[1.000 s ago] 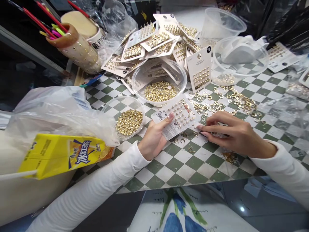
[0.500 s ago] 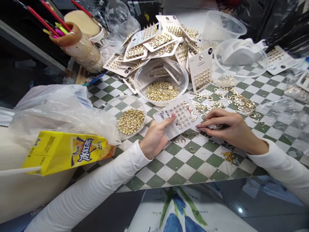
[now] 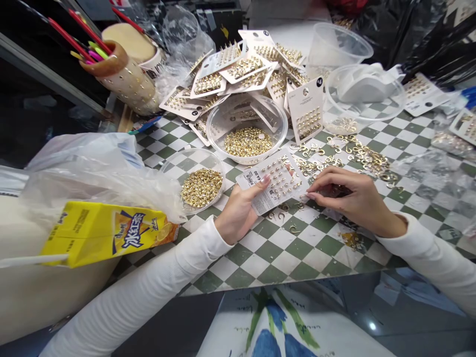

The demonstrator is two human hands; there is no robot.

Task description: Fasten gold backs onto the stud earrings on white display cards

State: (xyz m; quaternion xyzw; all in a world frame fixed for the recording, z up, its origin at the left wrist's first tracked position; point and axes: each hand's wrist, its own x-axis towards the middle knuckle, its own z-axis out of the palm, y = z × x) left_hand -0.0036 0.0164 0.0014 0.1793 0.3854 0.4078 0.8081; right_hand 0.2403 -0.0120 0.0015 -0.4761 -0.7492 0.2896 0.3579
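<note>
My left hand (image 3: 240, 210) holds a white earring card (image 3: 273, 183) by its left side, thumb on top. Rows of small metal pieces stand on the card. My right hand (image 3: 345, 196) is at the card's right edge, thumb and fingertips pinched together; what they hold is too small to name. Beyond the card is a clear bowl (image 3: 248, 142) of small gold pieces, and left of it a clear lid (image 3: 202, 187) bears more of them. Loose gold hooks (image 3: 370, 157) lie scattered on the checkered table (image 3: 256, 270) behind my right hand.
A heap of filled cards (image 3: 247, 67) stands behind the bowl. Clear tubs (image 3: 362, 96) are at the back right. On the left are a yellow drink carton (image 3: 89, 233), a plastic bag (image 3: 85, 163) and a pen cup (image 3: 124, 79).
The view has shifted slightly. My right hand's fingertips remain near the card's edge, with the fingers bent a little more. My left hand still holds the card in nearly the same place.
</note>
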